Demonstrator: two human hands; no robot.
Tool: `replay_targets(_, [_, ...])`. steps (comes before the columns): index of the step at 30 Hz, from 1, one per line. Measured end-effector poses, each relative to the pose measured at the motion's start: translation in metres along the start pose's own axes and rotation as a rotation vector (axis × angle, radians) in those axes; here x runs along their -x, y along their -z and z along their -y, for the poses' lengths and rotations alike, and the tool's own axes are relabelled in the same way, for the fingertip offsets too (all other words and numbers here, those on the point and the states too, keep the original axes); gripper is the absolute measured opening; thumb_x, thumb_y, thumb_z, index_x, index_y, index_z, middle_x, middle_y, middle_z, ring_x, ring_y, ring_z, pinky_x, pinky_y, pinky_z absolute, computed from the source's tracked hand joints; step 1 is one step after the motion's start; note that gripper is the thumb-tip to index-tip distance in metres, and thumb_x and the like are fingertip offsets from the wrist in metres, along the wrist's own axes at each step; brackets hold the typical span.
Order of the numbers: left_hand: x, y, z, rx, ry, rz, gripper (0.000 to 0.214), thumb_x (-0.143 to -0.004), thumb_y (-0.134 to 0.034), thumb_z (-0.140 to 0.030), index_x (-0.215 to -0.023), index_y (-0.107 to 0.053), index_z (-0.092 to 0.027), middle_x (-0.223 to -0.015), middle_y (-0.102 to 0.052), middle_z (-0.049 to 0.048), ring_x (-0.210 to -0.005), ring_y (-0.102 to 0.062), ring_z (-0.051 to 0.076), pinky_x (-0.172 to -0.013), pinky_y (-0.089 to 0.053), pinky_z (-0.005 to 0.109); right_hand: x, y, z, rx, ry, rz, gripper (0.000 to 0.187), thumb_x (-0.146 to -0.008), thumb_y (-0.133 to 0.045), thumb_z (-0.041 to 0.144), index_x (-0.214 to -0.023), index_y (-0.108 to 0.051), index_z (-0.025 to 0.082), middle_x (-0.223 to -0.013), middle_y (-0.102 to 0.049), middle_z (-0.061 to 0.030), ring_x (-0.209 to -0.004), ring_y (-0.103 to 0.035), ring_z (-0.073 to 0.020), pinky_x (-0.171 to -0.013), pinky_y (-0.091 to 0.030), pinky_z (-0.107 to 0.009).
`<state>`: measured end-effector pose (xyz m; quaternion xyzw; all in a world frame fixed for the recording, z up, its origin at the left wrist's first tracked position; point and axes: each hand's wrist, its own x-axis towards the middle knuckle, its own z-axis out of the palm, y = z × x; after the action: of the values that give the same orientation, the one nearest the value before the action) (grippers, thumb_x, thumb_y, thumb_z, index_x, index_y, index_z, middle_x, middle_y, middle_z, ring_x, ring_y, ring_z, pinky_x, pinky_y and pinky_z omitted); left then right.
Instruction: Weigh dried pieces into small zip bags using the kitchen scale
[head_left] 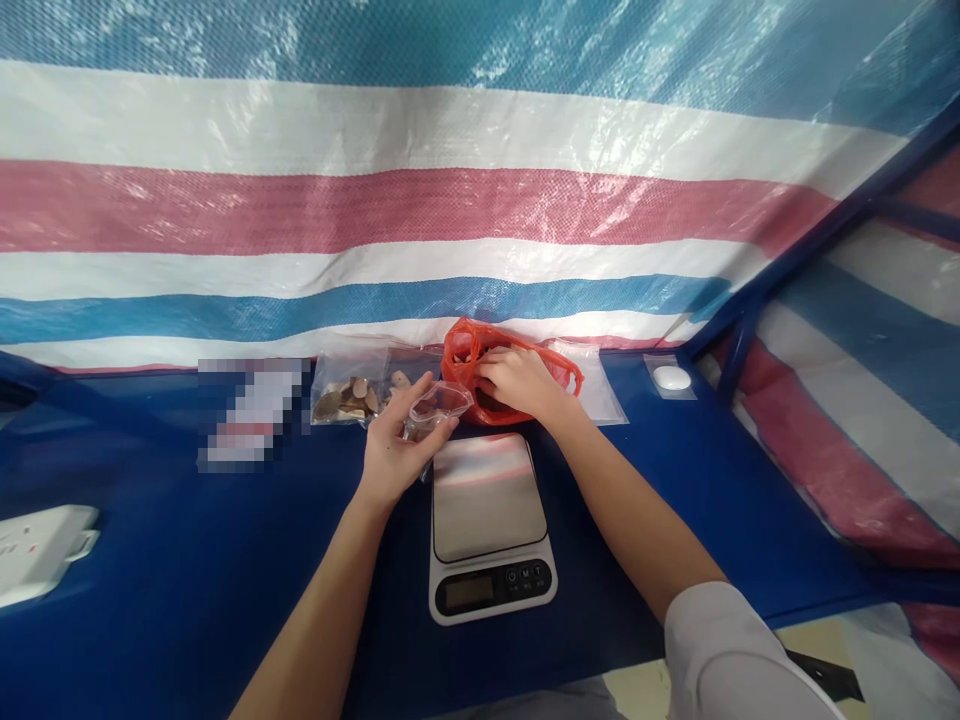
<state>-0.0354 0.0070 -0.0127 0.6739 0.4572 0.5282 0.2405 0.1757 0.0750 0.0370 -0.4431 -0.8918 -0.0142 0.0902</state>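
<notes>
My left hand (pixel 394 450) pinches a clear plastic bag (pixel 442 398), mouth gaping — crumpled red plastic bag (pixel 496 412) just right, my right hand (pixel 517 378) in its opening — can't tell those fingers' grip.

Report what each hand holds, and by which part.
Left hand: clear plastic bag, near its open mouth. Right hand: partly inside red plastic bag; any hold hidden.

My right hand (pixel 517 380) — fingertips out of sight in the red bag (pixel 491 410); can't tell what they touch. My left hand (pixel 394 455) covers part of the clear bag (pixel 442 400), contents unclear. Pixelated patch (pixel 259 415) unreadable. Power strip (pixel 45 550) cut by left edge — print under the scale's (pixel 489 515) buttons (pixel 525 574) too small.
</notes>
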Motion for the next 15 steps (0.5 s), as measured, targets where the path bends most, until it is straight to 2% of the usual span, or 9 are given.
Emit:
replay_targets(7, [-0.001, 0.001, 0.003, -0.022, -0.020, -0.005, 0.065, -0.081, -0.078, -0.040, -0.139, -0.060, -0.019, -0.123, -0.072, 0.0128, -0.104, -0.071, 0.026, -0.098, -0.055, 0.043, -0.006, -0.005, 0.006, 0.086, 0.072, 0.100, 0.033, -0.096, -0.044, 0.010, -0.111, -0.073, 0.014, -0.113, -0.075, -0.0158, -0.115, -0.063, -0.0292, -0.085, -0.042, -0.039])
replay_targets(15, [-0.001, 0.001, 0.001, 0.009, -0.073, -0.007, 0.062, -0.082, -0.078, -0.037, -0.139, -0.060, -0.021, -0.122, -0.073, 0.0110, -0.099, -0.071, 0.023, -0.093, -0.057, 0.040, -0.013, -0.010, 0.007, 0.124, -0.064, 0.143, 0.038, -0.097, -0.039, 0.009, -0.107, -0.075, 0.014, -0.110, -0.074, -0.0190, -0.103, -0.068, -0.0313, -0.081, -0.043, -0.042])
